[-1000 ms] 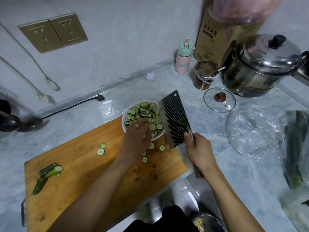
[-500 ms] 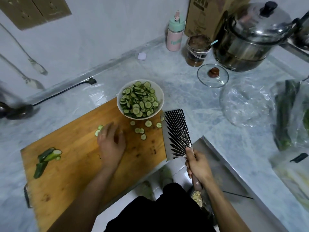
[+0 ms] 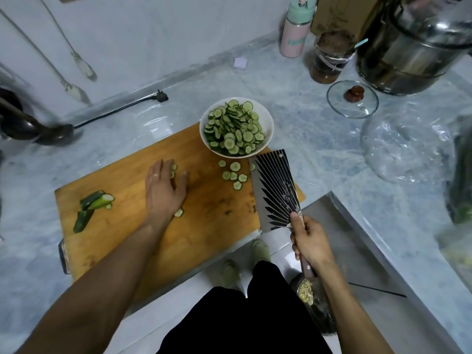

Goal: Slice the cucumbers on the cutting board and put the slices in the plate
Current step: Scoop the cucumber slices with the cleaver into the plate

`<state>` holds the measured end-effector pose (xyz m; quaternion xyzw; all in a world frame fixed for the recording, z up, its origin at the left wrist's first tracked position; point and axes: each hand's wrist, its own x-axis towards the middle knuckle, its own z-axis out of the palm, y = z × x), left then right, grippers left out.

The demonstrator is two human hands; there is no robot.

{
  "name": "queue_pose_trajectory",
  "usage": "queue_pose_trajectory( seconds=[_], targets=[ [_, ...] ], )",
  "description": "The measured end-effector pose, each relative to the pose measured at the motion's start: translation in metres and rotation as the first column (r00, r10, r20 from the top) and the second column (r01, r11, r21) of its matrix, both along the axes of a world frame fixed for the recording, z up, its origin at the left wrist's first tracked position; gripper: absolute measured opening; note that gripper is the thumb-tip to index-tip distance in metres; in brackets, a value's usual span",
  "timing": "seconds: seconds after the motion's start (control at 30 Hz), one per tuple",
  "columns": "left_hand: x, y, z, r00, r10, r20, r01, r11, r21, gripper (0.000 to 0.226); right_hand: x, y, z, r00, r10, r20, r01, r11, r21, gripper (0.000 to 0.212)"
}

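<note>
The cutting board [image 3: 127, 226] is orange-brown wood. The plate [image 3: 267, 118] is white, and its cucumber slices [image 3: 233, 130] are pale green with dark green edges. The knife [image 3: 274, 190] has black and silver stripes. The worktop [image 3: 293, 93] is grey-blue and cloudy. The bottle [image 3: 293, 39] is pink with a mint green top.

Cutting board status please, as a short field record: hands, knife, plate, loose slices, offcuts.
left hand: flat on the cutting board, fingers straight, over a few slices
right hand: grips the cleaver by its handle
cleaver: blade lies over the board's right end
plate: white, heaped with slices, at the board's far right corner
loose slices: small cluster on the board between plate and blade
offcuts: cucumber end pieces near the board's left end
</note>
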<state>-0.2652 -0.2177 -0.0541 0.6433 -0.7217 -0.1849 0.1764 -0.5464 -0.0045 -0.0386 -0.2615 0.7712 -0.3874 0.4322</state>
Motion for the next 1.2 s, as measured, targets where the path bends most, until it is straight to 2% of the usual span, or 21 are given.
queue_pose_trajectory(
  seconds=[0.2,0.33,0.47,0.77,0.9,1.07,1.2],
  targets=[
    [-0.006,-0.01,-0.006,0.999,-0.046,0.027,0.045,0.999,0.006,0.064,-0.017,0.005,0.011,1.0,0.003,-0.018,-0.003,1.0,0.024,0.037],
    [-0.007,-0.007,-0.01,0.999,-0.042,-0.028,0.042,0.999,0.017,0.069,-0.005,-0.005,0.009,0.999,0.046,-0.02,-0.045,0.999,0.018,0.037],
    [-0.015,0.019,-0.015,0.999,-0.002,-0.049,0.003,1.0,0.022,0.075,0.011,-0.015,0.0,0.998,0.063,0.0,-0.063,0.998,0.019,0.035],
    [-0.051,0.044,-0.015,0.991,0.086,-0.104,-0.086,0.996,0.007,0.068,0.054,-0.023,-0.01,0.99,0.137,0.027,-0.138,0.99,0.041,0.041],
    [-0.047,0.035,-0.016,0.968,0.114,-0.225,-0.114,0.993,0.013,0.065,0.061,-0.021,-0.006,0.983,0.178,-0.035,-0.177,0.983,0.045,0.038],
    [-0.028,0.045,-0.017,0.958,0.161,-0.239,-0.174,0.984,-0.035,0.063,0.071,-0.019,-0.003,0.951,0.271,-0.147,-0.267,0.963,0.049,0.036],
    [-0.041,0.025,-0.015,0.97,0.036,-0.239,-0.032,0.999,0.023,0.06,0.082,-0.022,-0.007,0.924,0.331,-0.194,-0.329,0.943,0.045,0.037]
  ],
)
